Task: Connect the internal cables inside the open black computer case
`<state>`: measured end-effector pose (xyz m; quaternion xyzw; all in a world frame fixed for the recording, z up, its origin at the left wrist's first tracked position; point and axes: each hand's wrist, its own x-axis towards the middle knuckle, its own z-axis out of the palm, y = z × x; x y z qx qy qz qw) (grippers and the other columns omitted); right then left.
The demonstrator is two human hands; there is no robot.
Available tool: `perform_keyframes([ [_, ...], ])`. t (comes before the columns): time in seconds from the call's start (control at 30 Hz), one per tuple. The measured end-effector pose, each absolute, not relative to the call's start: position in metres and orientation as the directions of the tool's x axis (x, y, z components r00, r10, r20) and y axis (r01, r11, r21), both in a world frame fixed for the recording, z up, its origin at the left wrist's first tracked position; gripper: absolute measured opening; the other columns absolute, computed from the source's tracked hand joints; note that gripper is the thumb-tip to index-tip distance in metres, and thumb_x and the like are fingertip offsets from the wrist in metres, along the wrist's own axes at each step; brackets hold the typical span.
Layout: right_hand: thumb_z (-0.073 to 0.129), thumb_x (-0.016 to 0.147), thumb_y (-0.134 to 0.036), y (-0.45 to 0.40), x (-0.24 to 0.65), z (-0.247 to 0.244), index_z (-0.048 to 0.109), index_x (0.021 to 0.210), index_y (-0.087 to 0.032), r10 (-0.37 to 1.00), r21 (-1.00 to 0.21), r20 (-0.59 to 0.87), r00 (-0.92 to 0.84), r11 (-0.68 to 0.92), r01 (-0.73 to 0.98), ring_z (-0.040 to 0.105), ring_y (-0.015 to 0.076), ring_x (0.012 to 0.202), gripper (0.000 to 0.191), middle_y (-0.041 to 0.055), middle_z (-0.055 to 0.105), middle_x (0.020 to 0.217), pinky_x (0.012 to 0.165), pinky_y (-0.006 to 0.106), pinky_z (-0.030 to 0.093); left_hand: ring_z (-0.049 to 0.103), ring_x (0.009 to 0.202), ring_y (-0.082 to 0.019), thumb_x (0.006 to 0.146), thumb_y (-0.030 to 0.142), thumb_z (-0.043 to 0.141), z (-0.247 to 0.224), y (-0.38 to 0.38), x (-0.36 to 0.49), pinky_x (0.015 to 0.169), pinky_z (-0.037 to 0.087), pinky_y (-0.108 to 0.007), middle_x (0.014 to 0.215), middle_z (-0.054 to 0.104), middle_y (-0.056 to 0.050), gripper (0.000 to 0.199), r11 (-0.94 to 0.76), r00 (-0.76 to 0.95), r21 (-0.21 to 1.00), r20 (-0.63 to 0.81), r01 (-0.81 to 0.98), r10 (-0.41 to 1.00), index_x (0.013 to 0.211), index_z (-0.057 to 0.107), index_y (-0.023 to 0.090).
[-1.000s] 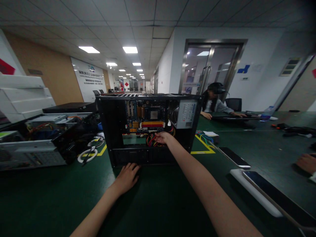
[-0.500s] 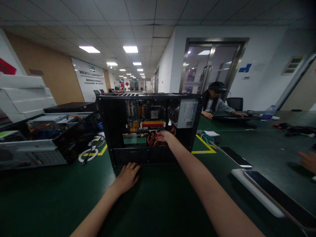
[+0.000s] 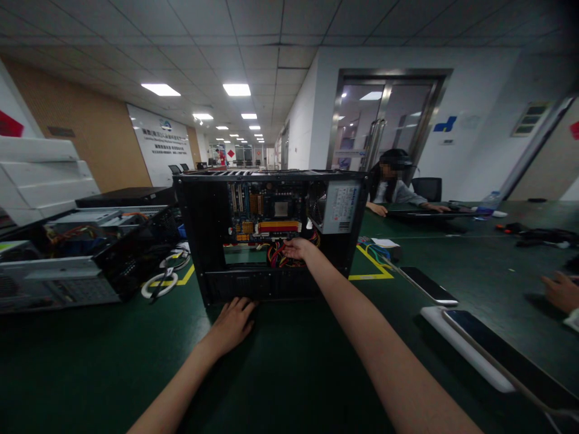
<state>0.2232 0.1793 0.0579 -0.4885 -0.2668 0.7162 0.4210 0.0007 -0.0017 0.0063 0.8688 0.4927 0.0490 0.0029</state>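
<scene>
A black computer case [image 3: 212, 286] stands upright before me with its side uncovered. Inside are a motherboard [image 3: 281, 209] with red and yellow memory slots [image 3: 279, 227] and, at upper right, a silver power supply [image 3: 340, 207]. My right hand [image 3: 296, 249] reaches into the lower middle of the case, its fingers closed on a bundle of thin coloured power cables [image 3: 275, 256]; the fingertips are partly hidden among the wires. My left hand [image 3: 234, 322] rests with spread fingers on the green table, fingertips at the bottom edge of the case, holding nothing.
Another opened computer case [image 3: 67, 265] lies at the left, beside a coiled white cable [image 3: 159, 286]. Phones [image 3: 427, 284] and a white slab-like object [image 3: 465, 346] lie at right. A person [image 3: 393, 187] sits across the table [image 3: 452, 247]; another person's hand [image 3: 561, 291] shows at the right edge.
The view has shifted slightly. Both my hands keep their places at the case. The other person's hand at the right edge has moved a little.
</scene>
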Motion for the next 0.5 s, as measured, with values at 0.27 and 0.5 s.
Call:
perform_keyframes([
  [0.27, 0.035, 0.081, -0.010, 0.1742, 0.2230, 0.0606, 0.042, 0.075, -0.014, 0.859, -0.793, -0.485, -0.166, -0.512, -0.331, 0.049, 0.0074, 0.051, 0.010, 0.0005, 0.046, 0.061, 0.048, 0.021, 0.045, 0.037, 0.104, -0.021, 0.076, 0.025, 0.038, 0.0035, -0.0010, 0.0000, 0.085, 0.032, -0.037, 0.113, 0.042, -0.005, 0.041, -0.525, 0.518, 0.058, 0.100, 0.849, 0.849, 0.117, 0.035, 0.025],
  [0.5, 0.037, 0.080, -0.010, 0.1717, 0.2216, 0.0619, 0.042, 0.073, -0.014, 0.859, -0.800, -0.491, -0.141, -0.509, -0.317, 0.050, 0.0084, 0.054, 0.010, 0.0012, 0.046, 0.061, 0.050, 0.021, 0.045, 0.036, 0.105, -0.022, 0.076, 0.026, 0.038, 0.0060, -0.0016, 0.0010, 0.086, 0.032, -0.039, 0.115, 0.041, -0.005, 0.041, -0.510, 0.505, 0.067, 0.078, 0.857, 0.859, 0.117, 0.034, 0.026],
])
